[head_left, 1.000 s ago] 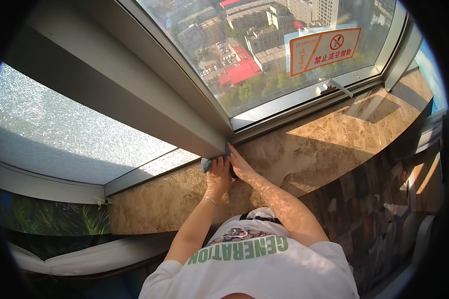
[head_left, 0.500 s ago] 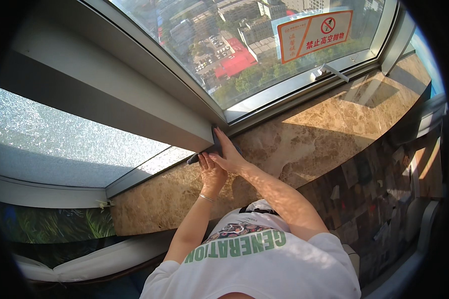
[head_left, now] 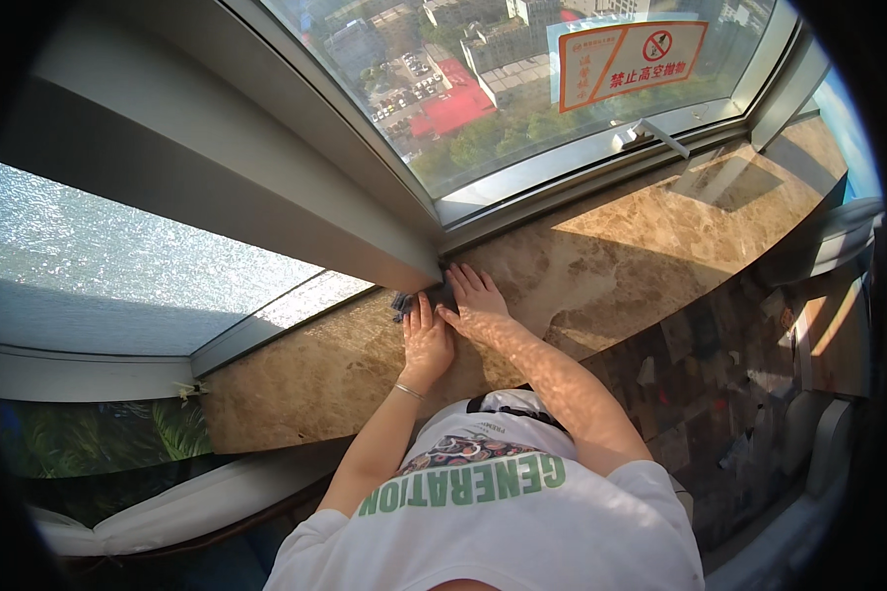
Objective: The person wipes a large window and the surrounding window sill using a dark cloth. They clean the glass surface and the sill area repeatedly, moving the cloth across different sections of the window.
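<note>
A dark grey cloth (head_left: 442, 293) lies bunched on the brown marble sill (head_left: 562, 286), against the foot of the grey window column (head_left: 365, 222). My left hand (head_left: 427, 347) rests on its near side with fingers stretched forward; a crumpled end pokes out left of them. Beside it, my right hand (head_left: 480, 305) is laid flat, fingers extended over the cloth's right part toward the column base. The two hands nearly touch at the thumbs. Part of the cloth is hidden under them. A thin bracelet circles my left wrist.
Ahead right stands a window pane with an orange-and-white sticker (head_left: 633, 61) and a handle (head_left: 660, 136) jutting over the sill. A second bright pane (head_left: 138, 266) is at the left. White curtain fabric (head_left: 197, 507) hangs at the near left; patterned flooring (head_left: 700, 394) lies at the right.
My right hand has come down from the column's foot and now lies flatter, fingers more spread. The cloth has shifted slightly and bunched up. The view has turned slightly.
</note>
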The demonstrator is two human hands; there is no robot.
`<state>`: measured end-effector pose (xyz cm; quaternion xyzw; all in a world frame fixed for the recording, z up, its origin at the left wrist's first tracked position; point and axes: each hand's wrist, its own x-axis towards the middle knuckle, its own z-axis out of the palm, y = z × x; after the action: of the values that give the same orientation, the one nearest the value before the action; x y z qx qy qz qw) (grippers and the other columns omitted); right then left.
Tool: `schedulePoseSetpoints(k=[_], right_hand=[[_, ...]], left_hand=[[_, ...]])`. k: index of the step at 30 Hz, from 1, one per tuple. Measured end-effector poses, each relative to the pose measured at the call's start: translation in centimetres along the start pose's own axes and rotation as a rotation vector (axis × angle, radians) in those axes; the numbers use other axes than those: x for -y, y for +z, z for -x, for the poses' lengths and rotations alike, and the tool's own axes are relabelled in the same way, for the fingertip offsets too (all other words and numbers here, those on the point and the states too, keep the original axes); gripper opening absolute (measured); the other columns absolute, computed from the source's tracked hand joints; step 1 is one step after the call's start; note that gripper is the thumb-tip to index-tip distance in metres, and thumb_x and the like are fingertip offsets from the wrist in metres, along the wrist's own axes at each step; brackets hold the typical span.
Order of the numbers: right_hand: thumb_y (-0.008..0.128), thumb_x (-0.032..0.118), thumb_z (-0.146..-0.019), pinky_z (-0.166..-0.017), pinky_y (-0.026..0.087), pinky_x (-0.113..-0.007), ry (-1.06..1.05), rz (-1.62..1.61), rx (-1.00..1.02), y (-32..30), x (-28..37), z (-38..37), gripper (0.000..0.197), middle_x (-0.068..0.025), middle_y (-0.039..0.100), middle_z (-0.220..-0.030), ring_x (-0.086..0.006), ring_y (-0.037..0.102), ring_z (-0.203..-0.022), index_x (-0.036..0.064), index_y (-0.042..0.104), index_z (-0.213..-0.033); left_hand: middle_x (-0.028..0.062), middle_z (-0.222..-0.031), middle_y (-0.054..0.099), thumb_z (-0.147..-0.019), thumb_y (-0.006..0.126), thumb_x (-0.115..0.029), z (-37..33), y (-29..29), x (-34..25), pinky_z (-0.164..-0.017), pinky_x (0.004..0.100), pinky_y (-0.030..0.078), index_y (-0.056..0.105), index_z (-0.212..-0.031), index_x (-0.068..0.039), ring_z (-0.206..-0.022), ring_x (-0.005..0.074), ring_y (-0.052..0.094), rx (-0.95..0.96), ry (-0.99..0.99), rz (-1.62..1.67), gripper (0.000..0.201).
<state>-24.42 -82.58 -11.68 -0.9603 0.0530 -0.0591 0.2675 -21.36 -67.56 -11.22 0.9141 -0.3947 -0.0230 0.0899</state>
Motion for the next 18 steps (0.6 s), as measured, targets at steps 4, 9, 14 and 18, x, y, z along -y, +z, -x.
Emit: schedulePoseSetpoints(k=[4, 9, 14, 18], right_hand=[[0.047, 0.051, -0.085, -0.109, 0.016, -0.048, 0.189, 0.206, 0.003, -1.7, -0.6, 1.3, 0.074, -0.0176, 0.03, -0.144, -0.0279, 0.022, -0.136, -0.0015, 0.035, -0.136], [0.053, 0.041, -0.085, -0.107, 0.022, -0.045, 0.294, 0.401, -0.119, -3.0, -3.1, 1.3, 0.064, -0.0167, 0.035, -0.14, -0.0296, 0.026, -0.133, -0.0046, 0.045, -0.129], [0.054, 0.03, -0.084, -0.104, 0.029, -0.04, -0.046, 0.209, -0.024, -0.2, -1.9, -0.2, 0.054, -0.0144, 0.036, -0.14, -0.0268, 0.034, -0.128, -0.0007, 0.046, -0.127], [0.053, 0.031, -0.082, -0.108, 0.023, -0.041, 0.013, 0.149, -0.079, 0.8, -0.1, -0.8, 0.058, -0.0118, 0.035, -0.142, -0.0271, 0.03, -0.131, 0.004, 0.04, -0.133]], left_hand=[[0.0224, -0.145, 0.021, -0.082, 0.054, -0.023, 0.1, -1.3, -3.4, -0.102, 0.0586, 0.023, 0.04, -0.133, -0.006, -0.127, 0.0445, 0.028, 0.083, -0.043, -0.11, 0.056], [0.0222, -0.142, 0.028, -0.085, 0.054, -0.026, -1.0, -1.2, -4.8, -0.104, 0.0482, 0.026, 0.035, -0.138, -0.012, -0.124, 0.0376, 0.036, 0.018, 0.069, 0.151, 0.058], [0.0177, -0.126, 0.048, -0.086, 0.053, -0.028, -0.8, -2.3, -2.5, -0.088, 0.0453, 0.038, 0.052, -0.124, -0.008, -0.106, 0.0334, 0.048, -0.013, -0.137, 0.031, 0.042], [0.0184, -0.128, 0.044, -0.087, 0.052, -0.029, 1.0, -2.8, -0.7, -0.096, 0.0483, 0.032, 0.053, -0.124, -0.009, -0.114, 0.0357, 0.042, -0.051, -0.255, 0.009, 0.042]])
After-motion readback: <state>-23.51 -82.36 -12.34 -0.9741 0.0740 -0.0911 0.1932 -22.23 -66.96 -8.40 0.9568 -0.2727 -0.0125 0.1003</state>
